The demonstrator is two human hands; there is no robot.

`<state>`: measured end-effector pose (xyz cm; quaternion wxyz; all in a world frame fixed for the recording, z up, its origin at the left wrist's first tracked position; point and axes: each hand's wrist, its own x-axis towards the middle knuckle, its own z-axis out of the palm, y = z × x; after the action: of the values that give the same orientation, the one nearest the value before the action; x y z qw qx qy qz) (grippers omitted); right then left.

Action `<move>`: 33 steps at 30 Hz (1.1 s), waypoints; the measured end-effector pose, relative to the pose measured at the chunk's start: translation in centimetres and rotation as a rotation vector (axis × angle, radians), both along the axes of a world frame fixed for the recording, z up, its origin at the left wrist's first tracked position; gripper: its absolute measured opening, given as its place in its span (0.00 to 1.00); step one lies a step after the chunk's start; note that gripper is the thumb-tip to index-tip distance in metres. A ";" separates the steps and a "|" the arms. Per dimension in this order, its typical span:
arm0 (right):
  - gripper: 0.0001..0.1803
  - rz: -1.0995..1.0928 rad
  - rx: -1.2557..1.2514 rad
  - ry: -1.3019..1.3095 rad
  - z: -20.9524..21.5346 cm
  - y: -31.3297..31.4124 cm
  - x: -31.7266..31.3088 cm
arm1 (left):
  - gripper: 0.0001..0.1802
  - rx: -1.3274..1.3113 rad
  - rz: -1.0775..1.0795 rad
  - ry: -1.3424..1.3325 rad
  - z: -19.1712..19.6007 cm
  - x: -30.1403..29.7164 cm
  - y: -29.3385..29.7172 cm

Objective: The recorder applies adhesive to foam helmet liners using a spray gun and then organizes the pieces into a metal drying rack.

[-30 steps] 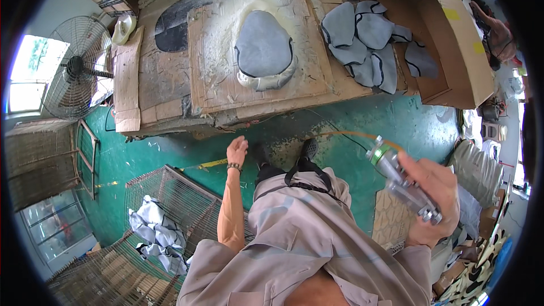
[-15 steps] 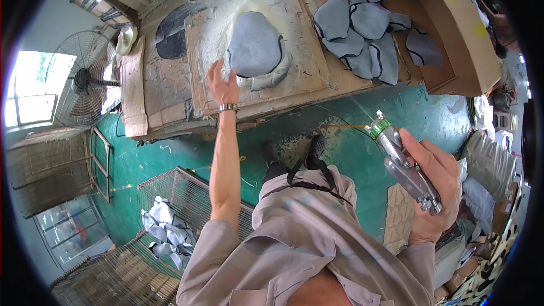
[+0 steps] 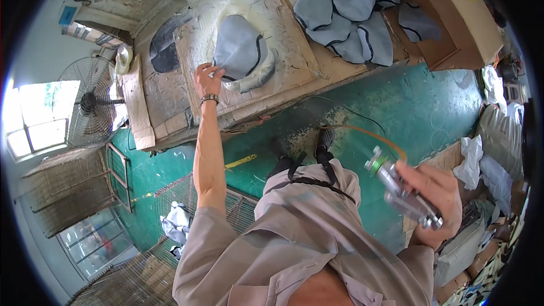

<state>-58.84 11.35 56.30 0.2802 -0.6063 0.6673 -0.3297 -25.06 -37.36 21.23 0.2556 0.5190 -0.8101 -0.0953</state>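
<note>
Grey piece [image 3: 238, 42] pinched by the left hand [image 3: 208, 81]; spray gun [image 3: 398, 186] held in the right hand [image 3: 441, 199]

Head view. The grey piece lies on the table [image 3: 168, 101], upon a flat cardboard sheet [image 3: 297, 63] marked with pale residue. A dark strip follows its right side, and a lighter rounded rim [image 3: 262, 76] shows from under its near right edge. The left forearm reaches forward; the grip of the left hand is pinching the piece at its near left corner, thumb and fingers together on the edge. The right hand is held apart from the table, above the green floor [image 3: 433, 105], its grip wrapped around the metal body of the spray gun. The gun's green-ringed nozzle end points forward and to the left; an orange hose [image 3: 365, 130] curves near it, its connection hidden.

To the right of the cardboard sheet, similar grey pieces [image 3: 340, 22] with dark strips lie overlapping beside an open cardboard box [image 3: 463, 20]. A dark patch [image 3: 164, 51] marks the table's left part. At the far left stands a caged fan [image 3: 88, 102]; below the left forearm is a wire rack [image 3: 243, 207], with crumpled grey-white fabric [image 3: 175, 222] next to it.
</note>
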 end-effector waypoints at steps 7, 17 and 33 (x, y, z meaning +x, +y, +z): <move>0.37 -0.233 -0.014 -0.159 -1.9 3.0 -0.7 | 0.15 -0.069 -0.124 -0.190 8.1 -4.2 -1.1; 0.48 -0.479 -0.047 -0.272 -6.8 8.9 -1.8 | 0.14 -0.429 -0.387 0.037 23.9 -27.5 4.1; 0.40 -0.712 0.012 -0.230 -8.1 10.9 -1.8 | 0.29 0.315 -0.825 0.103 -0.6 -49.6 25.7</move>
<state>-60.66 22.26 48.23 0.2248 -0.2936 0.8023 -0.4686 -74.67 -11.63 20.64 0.1539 0.1795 -0.9112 -0.3373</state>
